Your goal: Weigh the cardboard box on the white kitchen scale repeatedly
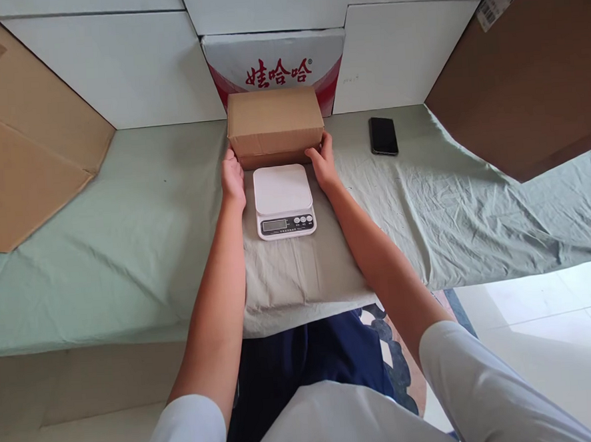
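Both hands are out ahead of me, one at each lower front corner of a closed brown cardboard box [274, 125]. I see the left hand [233, 180] pressed flat against the box's left end, fingers together and pointing forward, so it braces the side rather than closing round anything. I see the right hand [323, 164] opened wider, fingertips up on the box's right front corner and the thumb toward the near face. That box stands upright on the desk [127, 244], under a wrinkled pale green cloth, at the far middle against a white carton with red Chinese lettering [276, 65]. Just in front of the box, between my wrists, sits a white digital kitchen scale [283, 200] with nothing on its platform; I cannot read its display. Off to the right, well apart, a black phone [383, 135] lies flat on the cloth. Large brown cardboard sheets lean in at the left [25, 144] and right [532, 80].
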Tool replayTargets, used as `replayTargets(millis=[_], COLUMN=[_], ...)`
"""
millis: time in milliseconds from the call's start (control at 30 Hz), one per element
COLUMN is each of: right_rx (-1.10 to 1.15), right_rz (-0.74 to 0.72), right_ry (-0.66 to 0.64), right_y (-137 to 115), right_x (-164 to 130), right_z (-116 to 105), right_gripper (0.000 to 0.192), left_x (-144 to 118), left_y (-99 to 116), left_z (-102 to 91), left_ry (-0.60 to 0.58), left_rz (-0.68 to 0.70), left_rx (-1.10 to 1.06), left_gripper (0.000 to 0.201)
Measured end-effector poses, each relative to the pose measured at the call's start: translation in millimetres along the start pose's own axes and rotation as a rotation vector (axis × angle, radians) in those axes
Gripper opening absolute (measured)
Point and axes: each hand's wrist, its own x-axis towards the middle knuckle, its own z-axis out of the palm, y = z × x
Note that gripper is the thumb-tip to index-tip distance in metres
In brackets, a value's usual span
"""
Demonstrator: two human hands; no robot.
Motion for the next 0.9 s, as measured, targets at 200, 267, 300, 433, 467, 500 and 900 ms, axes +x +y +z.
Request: replayTargets(millis=[200,267,300,433,467,500,900], right_rx=[-0.072,-0.13,-0.15,-0.153,-0.149,-0.15,-0.474], right_rz=[0.02,0.043,0.058,0.108,0.114,0.118,-0.214], right_ry=[-0.053,-0.067,-0.068,-0.031,-0.024,-0.029,-0.32], right_y=[9,7,5,-3,-3,-4,-55], right_x=[6,6,6,5,5,5,-76], right_z=[-1,-1,-1,2,3,3,-24], right_gripper=[0.07,0.073,0.073,0.072,0.073,0.075,0.117], left_x=[1,1,2,3,3,3,7], left_y=[-5,-7,-7,-6,-6,-5,-8], left_z=[-2.5,-2.4,-2.3,-1.4,-1.2,-1.1,-10.0], left_ry=[-0.005,-0.001,0.001,0.007,0.006,0.002,0.048], left_rz=[0.016,0.027,0.033,0.033,0.031,0.031,-0.02], left_rx=[0.018,-0.017,-0.033,-0.05,-0.049,-0.048,-0.061], left_gripper=[0.047,0.043,0.041,0.034,0.033,0.032,0.038])
